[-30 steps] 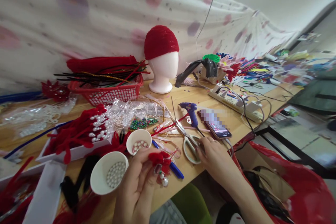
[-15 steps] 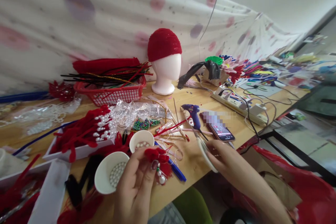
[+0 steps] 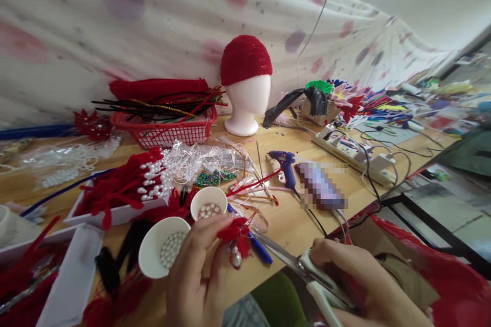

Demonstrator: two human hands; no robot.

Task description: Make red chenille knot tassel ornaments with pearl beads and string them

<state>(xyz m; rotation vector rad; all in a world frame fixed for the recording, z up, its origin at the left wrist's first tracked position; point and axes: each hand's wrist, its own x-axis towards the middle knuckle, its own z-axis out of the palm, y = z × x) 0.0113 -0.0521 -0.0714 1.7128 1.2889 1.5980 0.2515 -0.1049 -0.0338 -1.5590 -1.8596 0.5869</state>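
Between thumb and fingers, my left hand (image 3: 201,265) pinches a small red fuzzy ornament (image 3: 235,231) with a pearl bead (image 3: 236,258) hanging from it. My right hand (image 3: 341,265) grips a pair of scissors (image 3: 284,255) with white handles. Their blade tips reach close to the ornament's right side, where a thin thread stands up; whether they touch it I cannot tell. Just left of my left hand stands a white cup (image 3: 148,253) of white pearls. Behind the hand is a second white cup (image 3: 207,196) with pinkish pearls. A blue pen (image 3: 263,250) lies behind the scissor tips.
A blue glue gun (image 3: 286,163) and a phone (image 3: 320,186) lie beyond my hands, with a power strip (image 3: 353,156) to the right. Farther back stand a white foam head (image 3: 247,99) in a red cap and a red basket (image 3: 169,133). White boxes (image 3: 72,276) hold red pieces at left.
My right hand has brought the scissors from beside the phone down and toward me, with their blades now pointing at the ornament. My left hand still pinches the ornament, slightly turned.
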